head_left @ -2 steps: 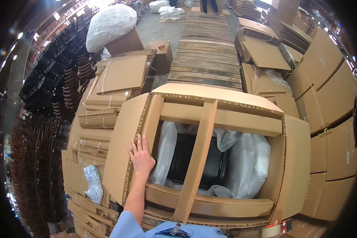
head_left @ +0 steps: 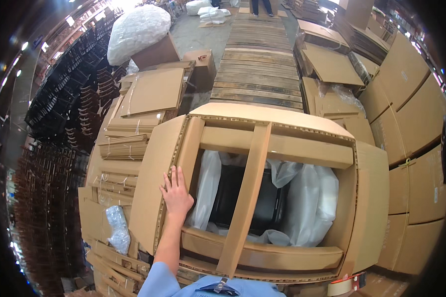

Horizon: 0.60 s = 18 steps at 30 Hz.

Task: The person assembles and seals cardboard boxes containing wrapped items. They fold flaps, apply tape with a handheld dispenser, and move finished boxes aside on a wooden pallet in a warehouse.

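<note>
My left hand (head_left: 176, 195) lies flat, fingers spread, on the left rim of a large open cardboard box (head_left: 156, 173). Inside the box a black object (head_left: 270, 200) sits wrapped in clear plastic sheeting (head_left: 312, 198). Cardboard strips frame the opening, and one long cardboard strip (head_left: 250, 190) runs across the middle from far to near. My right hand is out of sight. A blue sleeve (head_left: 158, 282) covers my left upper arm.
Stacks of flat cardboard (head_left: 143, 99) stand to the left and large cartons (head_left: 411, 123) to the right. Wooden pallets (head_left: 262, 74) stretch ahead. A roll of tape (head_left: 347, 286) sits at the lower right. Black stacked parts (head_left: 64, 109) fill the far left.
</note>
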Available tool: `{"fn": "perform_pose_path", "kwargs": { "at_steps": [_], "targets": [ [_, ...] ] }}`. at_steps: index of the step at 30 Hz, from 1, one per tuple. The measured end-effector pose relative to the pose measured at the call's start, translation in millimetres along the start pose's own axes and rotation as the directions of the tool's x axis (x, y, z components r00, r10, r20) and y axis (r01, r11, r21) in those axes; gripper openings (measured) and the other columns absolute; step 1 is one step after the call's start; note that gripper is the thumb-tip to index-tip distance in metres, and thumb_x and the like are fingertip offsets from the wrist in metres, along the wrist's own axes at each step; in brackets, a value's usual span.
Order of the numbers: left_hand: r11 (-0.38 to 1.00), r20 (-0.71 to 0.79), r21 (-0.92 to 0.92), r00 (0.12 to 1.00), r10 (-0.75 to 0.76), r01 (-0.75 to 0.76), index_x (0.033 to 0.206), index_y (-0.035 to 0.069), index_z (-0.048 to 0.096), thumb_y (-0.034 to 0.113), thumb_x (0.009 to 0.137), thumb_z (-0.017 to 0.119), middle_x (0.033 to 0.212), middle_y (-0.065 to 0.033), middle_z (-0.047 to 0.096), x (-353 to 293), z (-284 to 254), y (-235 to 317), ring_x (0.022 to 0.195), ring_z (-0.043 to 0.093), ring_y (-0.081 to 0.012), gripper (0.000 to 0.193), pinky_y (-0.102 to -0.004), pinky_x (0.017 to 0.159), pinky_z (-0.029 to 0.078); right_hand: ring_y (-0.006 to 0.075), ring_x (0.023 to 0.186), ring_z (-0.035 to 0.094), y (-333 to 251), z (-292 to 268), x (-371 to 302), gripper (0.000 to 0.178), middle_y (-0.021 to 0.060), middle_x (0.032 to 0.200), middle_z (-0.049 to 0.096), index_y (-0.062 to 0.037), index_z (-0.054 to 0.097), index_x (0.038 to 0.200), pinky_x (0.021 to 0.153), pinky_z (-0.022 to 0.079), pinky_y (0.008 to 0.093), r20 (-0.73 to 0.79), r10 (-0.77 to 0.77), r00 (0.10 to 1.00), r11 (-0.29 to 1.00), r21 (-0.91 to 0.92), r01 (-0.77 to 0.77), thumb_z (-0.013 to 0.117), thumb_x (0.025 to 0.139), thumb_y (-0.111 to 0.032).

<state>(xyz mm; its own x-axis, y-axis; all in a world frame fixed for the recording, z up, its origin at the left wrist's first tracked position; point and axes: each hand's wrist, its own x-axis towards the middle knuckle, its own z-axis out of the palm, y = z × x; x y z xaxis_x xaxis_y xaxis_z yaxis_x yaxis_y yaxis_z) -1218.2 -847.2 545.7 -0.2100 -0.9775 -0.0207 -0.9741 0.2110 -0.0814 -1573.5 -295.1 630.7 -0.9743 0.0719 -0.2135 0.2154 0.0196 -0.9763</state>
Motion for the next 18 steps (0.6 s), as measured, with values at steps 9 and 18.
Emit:
{"fn": "perform_pose_path", "kwargs": {
  "at_steps": [9, 18],
  "targets": [
    [0.996, -0.023, 0.011, 0.996, 0.086, -0.085, 0.166, 0.009, 0.024, 0.025, 0.075, 0.081, 0.175, -0.0135, 0.015, 8, -29, 20, 0.159, 0.017, -0.0446, 0.109, -0.0630, 0.125, 0.024, 0.0183, 0.075, 0.058, 66, -54, 41, 0.014, 0.0071, 0.088, 0.066, -0.0007, 0.065, 0.103, 0.071, 0.053, 0.0367, 0.171, -0.336, 0.926, 0.781, -0.500, 0.376, 0.073, 0.099, -0.012],
    [0.844, -0.539, -0.056, 0.728, 0.423, -0.533, 0.150, -0.001, 0.052, 0.017, 0.080, 0.065, 0.166, -0.0201, 0.036, -3, -128, 110, 0.157, 0.023, -0.0482, 0.074, -0.0587, 0.123, 0.025, 0.0225, 0.071, 0.061, 60, -32, 21, 0.013, 0.0100, 0.087, 0.068, -0.0006, 0.067, 0.097, 0.065, 0.054, 0.0389, -0.001, -0.456, 0.890, 0.840, -0.330, 0.430, 0.073, 0.098, -0.012]
  ]
}}
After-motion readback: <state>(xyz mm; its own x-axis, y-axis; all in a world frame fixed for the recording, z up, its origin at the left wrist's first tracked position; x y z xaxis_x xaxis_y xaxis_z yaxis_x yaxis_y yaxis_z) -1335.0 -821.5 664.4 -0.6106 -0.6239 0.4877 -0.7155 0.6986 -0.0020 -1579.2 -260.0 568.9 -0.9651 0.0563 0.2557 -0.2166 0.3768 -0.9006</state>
